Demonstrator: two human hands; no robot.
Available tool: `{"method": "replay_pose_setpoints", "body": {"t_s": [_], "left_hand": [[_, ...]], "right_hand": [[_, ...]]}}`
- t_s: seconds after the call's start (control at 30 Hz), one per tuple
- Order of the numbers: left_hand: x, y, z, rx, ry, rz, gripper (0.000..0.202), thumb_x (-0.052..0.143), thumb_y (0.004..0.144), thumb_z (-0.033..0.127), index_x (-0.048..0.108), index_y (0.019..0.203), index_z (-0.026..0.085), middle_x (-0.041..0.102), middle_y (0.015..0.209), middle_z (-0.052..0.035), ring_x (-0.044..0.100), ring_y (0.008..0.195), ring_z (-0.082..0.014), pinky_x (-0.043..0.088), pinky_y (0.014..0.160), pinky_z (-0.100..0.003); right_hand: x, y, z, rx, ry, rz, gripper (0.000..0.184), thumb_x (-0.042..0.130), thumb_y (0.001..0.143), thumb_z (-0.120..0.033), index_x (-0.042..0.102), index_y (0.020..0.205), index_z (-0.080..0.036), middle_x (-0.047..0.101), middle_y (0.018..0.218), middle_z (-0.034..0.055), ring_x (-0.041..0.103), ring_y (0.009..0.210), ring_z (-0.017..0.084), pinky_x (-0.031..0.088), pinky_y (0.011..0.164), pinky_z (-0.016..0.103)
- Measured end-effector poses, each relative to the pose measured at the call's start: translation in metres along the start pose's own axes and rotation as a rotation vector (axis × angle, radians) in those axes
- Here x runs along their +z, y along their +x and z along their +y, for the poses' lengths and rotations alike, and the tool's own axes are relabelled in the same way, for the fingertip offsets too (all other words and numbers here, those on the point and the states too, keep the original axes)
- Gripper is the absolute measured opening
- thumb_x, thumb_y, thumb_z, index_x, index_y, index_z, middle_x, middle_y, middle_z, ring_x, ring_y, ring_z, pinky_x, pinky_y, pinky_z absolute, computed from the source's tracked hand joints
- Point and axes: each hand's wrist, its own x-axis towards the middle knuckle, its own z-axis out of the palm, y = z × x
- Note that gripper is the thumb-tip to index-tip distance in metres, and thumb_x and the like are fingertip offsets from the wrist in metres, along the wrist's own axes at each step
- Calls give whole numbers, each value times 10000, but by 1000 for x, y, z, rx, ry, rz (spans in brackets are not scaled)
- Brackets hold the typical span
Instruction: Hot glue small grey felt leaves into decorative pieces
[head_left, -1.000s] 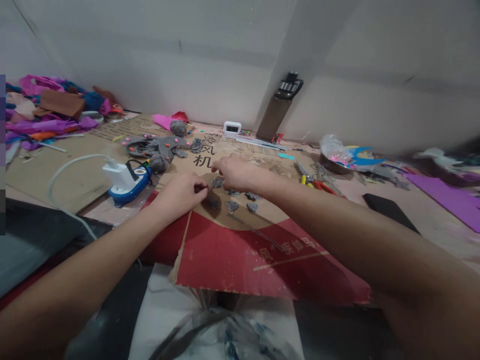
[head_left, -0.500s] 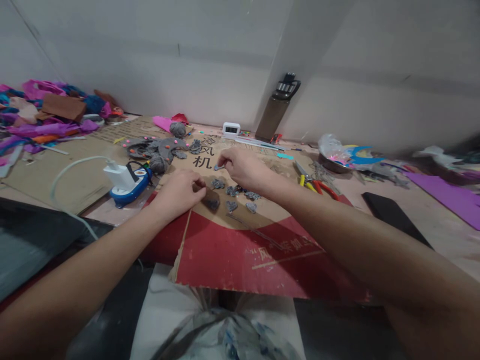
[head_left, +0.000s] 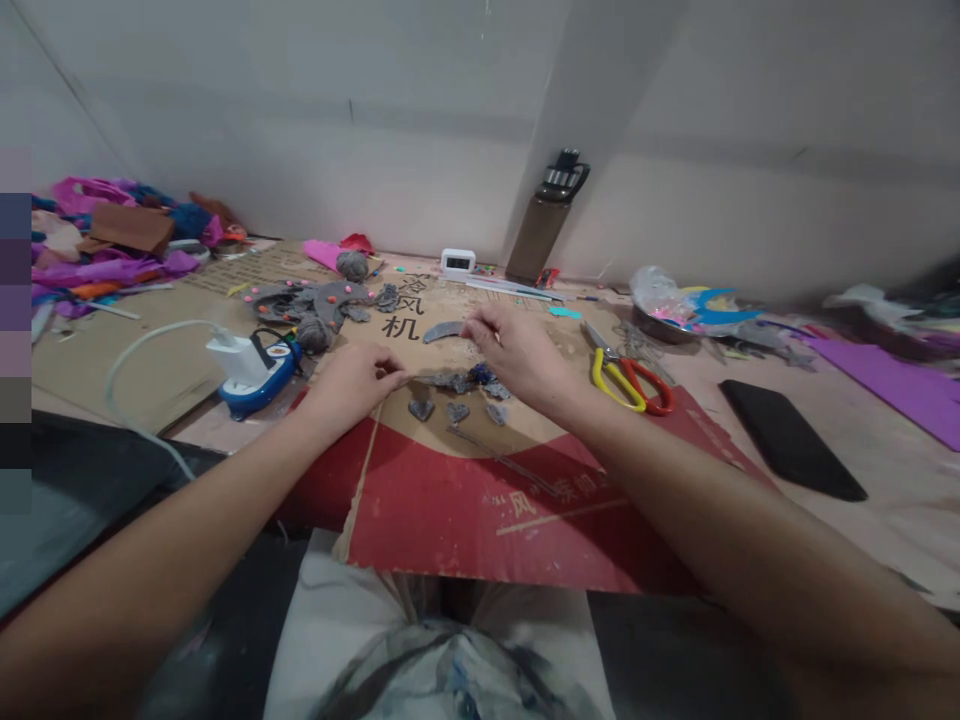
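Just left of the right hand's (head_left: 516,350) fingers, I've got the grey curved strip (head_left: 444,331), pinched at its right end. Long axis roughly sideways, free end pointing left, ahead and right of the left hand's (head_left: 356,385) fingertips. Right hand nearer. Left fingers narrow; I can't tell if they hold anything. Grey heart-shaped piece (head_left: 457,412) right of them, on cardboard (head_left: 570,550).
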Motion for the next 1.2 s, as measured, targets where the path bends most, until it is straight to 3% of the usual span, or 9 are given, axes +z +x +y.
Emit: {"method": "replay_pose_setpoints", "body": {"t_s": [0.27, 0.37, 0.5, 0.57, 0.83, 1.03, 1.2], "left_hand": [[-1, -2, 4, 20, 11, 97, 232, 561, 801, 374, 711, 776, 199, 713, 859, -52, 616, 853, -221, 452, 789, -327], [-2, -2, 6, 121, -5, 150, 251, 577, 797, 389, 708, 876, 191, 693, 961, -63, 581, 980, -234, 413, 925, -360], [-3, 2, 12, 231, 32, 90, 367, 602, 770, 377, 672, 1079, 193, 657, 1075, -73, 508, 1101, -264, 346, 1012, -417], [-3, 4, 14, 213, 47, 58, 360, 602, 757, 364, 678, 1062, 190, 658, 1043, -74, 507, 1090, -267, 364, 993, -412], [-19, 2, 10, 24, 52, 24, 263, 547, 786, 378, 720, 715, 193, 711, 817, -73, 615, 822, -237, 456, 831, -364], [-27, 1, 7, -40, 95, 44, 206, 585, 764, 355, 734, 748, 213, 727, 787, -68, 633, 755, -233, 476, 761, -340], [-22, 2, -4, -75, 83, -9, 251, 571, 771, 402, 716, 763, 197, 720, 768, -71, 632, 709, -222, 470, 688, -322]], "right_hand": [[13, 14, -3, -44, 47, -68, 142, 503, 855, -198, 642, 826, -193, 650, 796, 36, 543, 740, 155, 385, 682, 298], [12, 16, -8, -40, 64, -88, 137, 503, 851, -207, 639, 848, -191, 650, 796, 37, 536, 724, 150, 386, 675, 299], [8, 10, -9, -31, 80, -90, 102, 529, 832, -212, 627, 835, -185, 631, 779, 28, 529, 708, 141, 383, 668, 291], [8, 7, -8, -28, 72, -86, 95, 536, 826, -216, 625, 818, -182, 627, 780, 28, 527, 710, 141, 382, 665, 290], [12, 3, -4, -35, 51, -58, 206, 450, 820, -144, 649, 849, -189, 647, 818, 46, 548, 762, 160, 401, 710, 304], [18, -1, -2, 26, 64, -56, 292, 403, 759, -62, 646, 863, -187, 667, 902, 56, 565, 827, 170, 410, 757, 311], [14, -5, 0, 18, 105, -3, 308, 367, 703, -38, 636, 759, -178, 659, 824, 31, 570, 792, 160, 403, 750, 304]]}}
